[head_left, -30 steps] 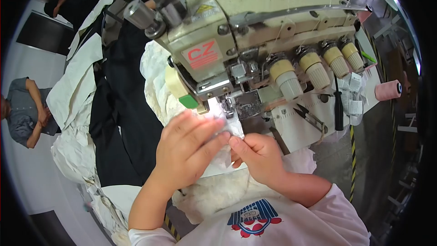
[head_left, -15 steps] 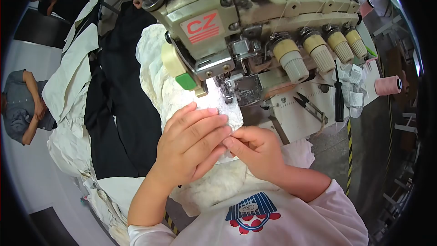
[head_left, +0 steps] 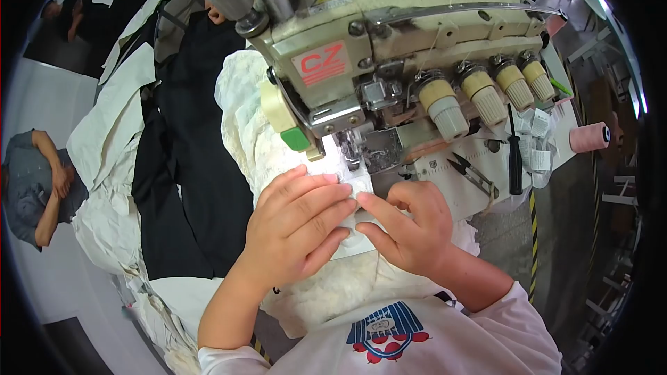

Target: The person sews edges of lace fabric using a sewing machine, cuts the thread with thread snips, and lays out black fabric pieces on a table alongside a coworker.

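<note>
A white fabric piece (head_left: pixel 358 182) lies under the overlock machine's (head_left: pixel 410 35) presser foot (head_left: pixel 353 156), straight ahead of the person's hands. Its visible edge runs lengthwise from the foot back toward the body, between the two sets of fingertips. The left hand (head_left: pixel 300 221) rests flat over the cloth, fingers extended together and gripping nothing, and it covers the most fabric. The right hand (head_left: pixel 406 229) is at the cloth's right edge, index finger and thumb parted; whether the thumb touches the cloth is hard to tell. Thread snips (head_left: pixel 474 175) and a black-handled screwdriver (head_left: pixel 515 163) lie to the right, with a pink thread cone (head_left: pixel 589 137) beyond.
</note>
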The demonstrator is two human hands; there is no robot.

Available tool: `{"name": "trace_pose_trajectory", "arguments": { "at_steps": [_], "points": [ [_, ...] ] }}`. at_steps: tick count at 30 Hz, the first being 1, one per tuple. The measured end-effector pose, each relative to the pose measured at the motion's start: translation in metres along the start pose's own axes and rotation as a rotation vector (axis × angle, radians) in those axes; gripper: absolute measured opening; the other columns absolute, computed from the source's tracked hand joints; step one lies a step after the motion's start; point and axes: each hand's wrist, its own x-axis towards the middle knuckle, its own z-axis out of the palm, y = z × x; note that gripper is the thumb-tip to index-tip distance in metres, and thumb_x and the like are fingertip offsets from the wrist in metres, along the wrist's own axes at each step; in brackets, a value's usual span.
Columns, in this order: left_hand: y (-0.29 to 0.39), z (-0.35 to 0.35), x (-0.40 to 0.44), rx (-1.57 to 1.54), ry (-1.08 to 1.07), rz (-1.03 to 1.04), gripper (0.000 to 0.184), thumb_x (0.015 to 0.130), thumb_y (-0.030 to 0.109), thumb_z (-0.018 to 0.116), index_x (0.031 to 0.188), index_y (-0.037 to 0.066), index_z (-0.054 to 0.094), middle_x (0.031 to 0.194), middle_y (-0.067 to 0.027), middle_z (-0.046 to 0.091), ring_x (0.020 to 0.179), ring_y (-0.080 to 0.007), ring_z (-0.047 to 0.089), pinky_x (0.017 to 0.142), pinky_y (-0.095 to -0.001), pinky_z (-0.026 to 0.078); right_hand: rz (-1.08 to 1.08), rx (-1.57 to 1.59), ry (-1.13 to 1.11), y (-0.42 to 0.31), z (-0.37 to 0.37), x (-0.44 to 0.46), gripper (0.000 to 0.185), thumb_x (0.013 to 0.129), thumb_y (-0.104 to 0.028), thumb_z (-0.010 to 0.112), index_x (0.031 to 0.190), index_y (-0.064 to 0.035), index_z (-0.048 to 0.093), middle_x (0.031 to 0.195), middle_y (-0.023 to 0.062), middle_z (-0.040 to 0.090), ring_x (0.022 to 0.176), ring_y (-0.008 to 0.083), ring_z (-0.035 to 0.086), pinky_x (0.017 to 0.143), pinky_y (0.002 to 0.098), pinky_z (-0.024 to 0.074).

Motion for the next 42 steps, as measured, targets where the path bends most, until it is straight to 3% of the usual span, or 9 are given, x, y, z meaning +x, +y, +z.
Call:
{"name": "trace_pose_trajectory", "arguments": {
  "at_steps": [5, 18, 23, 24, 30, 33, 37, 39, 42],
  "points": [
    [-0.008, 0.000, 0.004, 0.001, 0.002, 0.012, 0.039, 0.066, 0.015, 0.074, 0.104, 0.010, 0.067, 0.110, -0.0049, 0.063, 0.105, -0.0244, 0.059, 0.097, -0.0436, 0.043, 0.041, -0.017, -0.014, -0.001, -0.001, 0.007, 0.041, 0.071, -0.021, 0.076, 0.109, -0.0097, 0.065, 0.083, 0.0030, 0.049, 0.066, 0.0181, 0.045, 0.058, 0.0316, 0.0375],
    [-0.022, -0.010, 0.016, -0.039, -0.066, 0.034, 0.039, 0.067, 0.020, 0.073, 0.105, 0.011, 0.067, 0.112, -0.0082, 0.060, 0.091, -0.0286, 0.057, 0.083, -0.0427, 0.044, 0.058, -0.072, -0.050, 0.002, -0.002, 0.015, 0.043, 0.072, -0.020, 0.074, 0.113, -0.0086, 0.063, 0.091, 0.0047, 0.049, 0.070, 0.0195, 0.047, 0.061, 0.0329, 0.0382],
    [-0.033, -0.016, 0.017, -0.091, -0.107, 0.028, 0.037, 0.067, 0.021, 0.073, 0.103, 0.013, 0.069, 0.111, -0.0094, 0.060, 0.091, -0.0301, 0.057, 0.082, -0.0419, 0.044, -0.010, 0.011, -0.051, -0.003, 0.002, 0.008, 0.045, 0.073, -0.023, 0.074, 0.114, -0.0101, 0.062, 0.086, 0.0033, 0.053, 0.068, 0.0210, 0.050, 0.060, 0.0341, 0.0384],
    [-0.036, -0.015, 0.018, -0.083, -0.084, 0.050, 0.036, 0.068, 0.021, 0.074, 0.102, 0.013, 0.069, 0.110, -0.0096, 0.061, 0.093, -0.0305, 0.057, 0.083, -0.0417, 0.044, -0.018, -0.029, -0.114, -0.005, 0.000, 0.009, 0.047, 0.075, -0.026, 0.072, 0.118, -0.0108, 0.061, 0.076, 0.0005, 0.053, 0.063, 0.0198, 0.050, 0.057, 0.0332, 0.0378],
    [-0.040, -0.017, 0.027, -0.154, -0.024, 0.047, 0.036, 0.066, 0.021, 0.078, 0.101, 0.013, 0.070, 0.109, -0.0097, 0.062, 0.100, -0.0318, 0.056, 0.086, -0.0408, 0.043, -0.015, -0.092, -0.230, -0.015, 0.005, 0.005, 0.054, 0.080, -0.030, 0.070, 0.127, -0.0101, 0.056, 0.057, -0.0036, 0.045, 0.047, 0.0144, 0.044, 0.049, 0.0299, 0.0357],
    [-0.044, -0.017, 0.028, -0.212, -0.016, 0.027, 0.035, 0.065, 0.017, 0.080, 0.099, 0.013, 0.071, 0.105, -0.0092, 0.063, 0.100, -0.0318, 0.056, 0.086, -0.0400, 0.044, 0.039, -0.076, -0.202, -0.021, 0.010, 0.007, 0.050, 0.080, -0.035, 0.068, 0.125, -0.0131, 0.058, 0.053, -0.0055, 0.042, 0.044, 0.0123, 0.043, 0.043, 0.0280, 0.0352],
    [-0.055, -0.015, 0.024, -0.257, -0.031, -0.002, 0.030, 0.066, 0.010, 0.078, 0.095, 0.009, 0.070, 0.096, -0.0100, 0.064, 0.096, -0.0317, 0.057, 0.084, -0.0380, 0.044, 0.136, 0.065, -0.235, -0.023, 0.007, 0.005, 0.047, 0.080, -0.033, 0.069, 0.122, -0.0126, 0.060, 0.053, -0.0044, 0.045, 0.045, 0.0128, 0.045, 0.044, 0.0280, 0.0361],
    [-0.065, -0.015, 0.017, -0.269, -0.062, -0.062, 0.027, 0.066, 0.008, 0.077, 0.092, 0.007, 0.069, 0.094, -0.0109, 0.064, 0.095, -0.0319, 0.057, 0.084, -0.0381, 0.044, 0.026, 0.069, -0.178, -0.020, 0.002, 0.000, 0.042, 0.079, -0.030, 0.070, 0.116, -0.0122, 0.063, 0.053, -0.0039, 0.045, 0.046, 0.0137, 0.046, 0.045, 0.0287, 0.0370],
    [-0.069, -0.019, 0.023, -0.240, -0.069, -0.081, 0.024, 0.068, 0.006, 0.075, 0.091, 0.004, 0.068, 0.093, -0.0125, 0.063, 0.095, -0.0330, 0.057, 0.084, -0.0392, 0.045, 0.072, 0.076, -0.263, -0.012, -0.011, -0.014, 0.035, 0.077, -0.022, 0.072, 0.110, -0.0119, 0.066, 0.058, -0.0028, 0.051, 0.049, 0.0161, 0.050, 0.047, 0.0310, 0.0393]
  ]
}}
